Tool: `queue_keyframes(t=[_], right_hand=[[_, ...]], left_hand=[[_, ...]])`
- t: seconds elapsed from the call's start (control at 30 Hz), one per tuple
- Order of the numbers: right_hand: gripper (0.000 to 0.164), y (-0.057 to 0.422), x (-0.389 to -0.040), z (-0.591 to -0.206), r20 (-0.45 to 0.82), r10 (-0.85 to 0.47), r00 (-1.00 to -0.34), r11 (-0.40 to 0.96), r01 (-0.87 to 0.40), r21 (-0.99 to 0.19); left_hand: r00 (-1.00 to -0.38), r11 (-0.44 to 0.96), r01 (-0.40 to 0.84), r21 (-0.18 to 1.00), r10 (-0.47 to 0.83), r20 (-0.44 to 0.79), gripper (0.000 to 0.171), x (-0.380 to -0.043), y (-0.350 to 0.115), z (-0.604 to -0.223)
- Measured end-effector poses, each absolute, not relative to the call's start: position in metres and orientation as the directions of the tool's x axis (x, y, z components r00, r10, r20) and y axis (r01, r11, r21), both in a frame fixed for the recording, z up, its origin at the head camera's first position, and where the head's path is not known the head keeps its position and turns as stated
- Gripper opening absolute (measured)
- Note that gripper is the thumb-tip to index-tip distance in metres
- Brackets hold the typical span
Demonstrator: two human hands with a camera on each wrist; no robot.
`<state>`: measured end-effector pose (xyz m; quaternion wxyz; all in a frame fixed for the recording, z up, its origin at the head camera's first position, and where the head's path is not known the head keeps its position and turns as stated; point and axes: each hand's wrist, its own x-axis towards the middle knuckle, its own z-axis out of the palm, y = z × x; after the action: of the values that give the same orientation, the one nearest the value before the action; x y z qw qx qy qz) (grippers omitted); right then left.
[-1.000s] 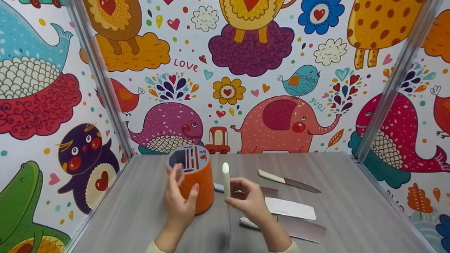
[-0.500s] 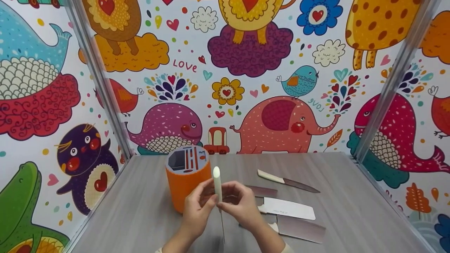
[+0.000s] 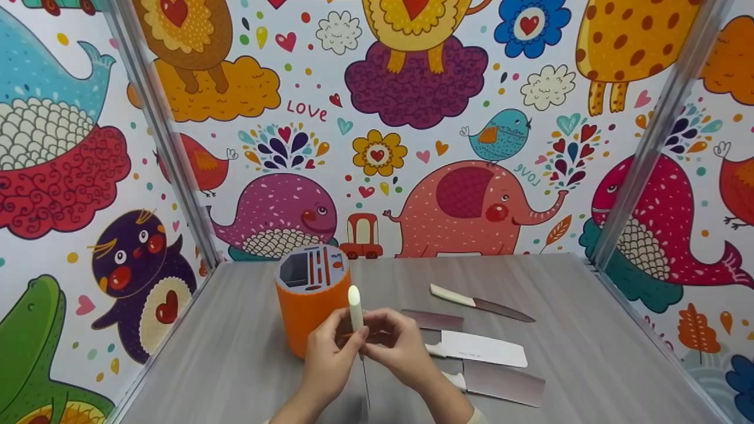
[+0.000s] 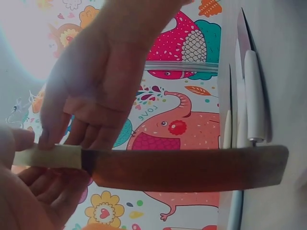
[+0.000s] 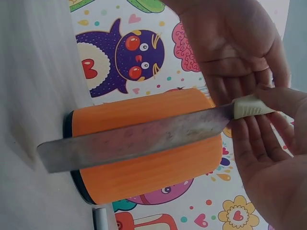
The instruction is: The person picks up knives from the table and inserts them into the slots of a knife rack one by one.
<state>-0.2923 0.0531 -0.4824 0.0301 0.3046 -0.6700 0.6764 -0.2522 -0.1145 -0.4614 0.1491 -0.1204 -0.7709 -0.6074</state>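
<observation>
A knife with a pale cream handle [image 3: 355, 306] is held upright in front of the body, its blade [image 4: 192, 168] pointing down. My left hand [image 3: 328, 356] pinches the lower handle from the left, thumb against it. From the right, the thumb and fingers of my right hand [image 3: 403, 350] pinch it at about the same height. The long rectangular blade shows broadside in both wrist views and edge-on in the head view. Just behind my left hand stands an orange knife holder [image 3: 297, 321] with slots and an open compartment in its grey top.
Right of my hands several knives lie on the grey table [image 3: 235, 353]: a pointed knife [image 3: 500, 309] at the back, a partly hidden dark blade [image 3: 440, 320], a white-bladed cleaver [image 3: 486, 347] and a darker cleaver [image 3: 506, 384]. Patterned walls [image 3: 377, 100] enclose the table.
My left hand has left the holder's side and come over to grip the knife alongside my right hand. The knife has moved left and slightly down.
</observation>
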Motion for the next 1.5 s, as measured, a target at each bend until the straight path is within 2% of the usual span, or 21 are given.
queue_keyframes(t=[0.17, 0.4, 0.57, 0.67, 0.87, 1.0, 1.1, 1.2, 1.33, 1.5], right_hand=[[0.03, 0.056, -0.3, -0.49, 0.495, -0.36, -0.791, -0.124, -0.485, -0.866], [0.034, 0.057, -0.319, -0.498, 0.439, -0.189, -0.879, -0.102, -0.427, -0.899], [0.05, 0.047, -0.339, -0.505, 0.393, -0.1, -0.914, -0.098, -0.384, -0.918], [0.061, 0.037, -0.347, -0.519, 0.357, -0.094, -0.929, -0.057, -0.353, -0.934], [0.087, 0.018, -0.359, -0.554, 0.284, -0.211, -0.935, -0.002, -0.29, -0.957], [0.106, 0.008, -0.363, -0.566, 0.195, -0.293, -0.936, 0.017, -0.209, -0.978], [0.115, 0.002, -0.363, -0.568, 0.126, -0.301, -0.945, 0.042, -0.145, -0.988], [0.119, -0.003, -0.366, -0.566, 0.128, -0.287, -0.949, 0.069, -0.154, -0.986], [0.119, -0.009, -0.371, -0.565, 0.157, -0.284, -0.946, 0.096, -0.191, -0.977], [0.117, -0.017, -0.37, -0.567, 0.119, -0.287, -0.95, 0.135, -0.163, -0.977]], left_hand=[[-0.923, 0.23, 0.363, 0.903, -0.039, 0.382, 0.033, -0.246, -0.119, -0.46], [-0.91, 0.21, 0.376, 0.903, -0.104, 0.403, 0.033, -0.245, -0.129, -0.451], [-0.899, 0.184, 0.397, 0.899, -0.12, 0.421, 0.035, -0.247, -0.134, -0.439], [-0.899, 0.191, 0.391, 0.9, -0.13, 0.418, 0.037, -0.242, -0.137, -0.433], [-0.874, 0.222, 0.433, 0.874, -0.131, 0.467, 0.036, -0.23, -0.159, -0.415], [-0.857, 0.191, 0.477, 0.858, -0.116, 0.502, 0.035, -0.222, -0.175, -0.403], [-0.832, 0.18, 0.519, 0.836, -0.116, 0.542, 0.034, -0.218, -0.183, -0.395], [-0.791, 0.21, 0.569, 0.795, -0.127, 0.599, 0.033, -0.217, -0.188, -0.382], [-0.727, 0.254, 0.628, 0.735, -0.145, 0.671, 0.032, -0.218, -0.192, -0.361], [-0.648, 0.3, 0.68, 0.669, -0.181, 0.74, 0.03, -0.224, -0.194, -0.342]])
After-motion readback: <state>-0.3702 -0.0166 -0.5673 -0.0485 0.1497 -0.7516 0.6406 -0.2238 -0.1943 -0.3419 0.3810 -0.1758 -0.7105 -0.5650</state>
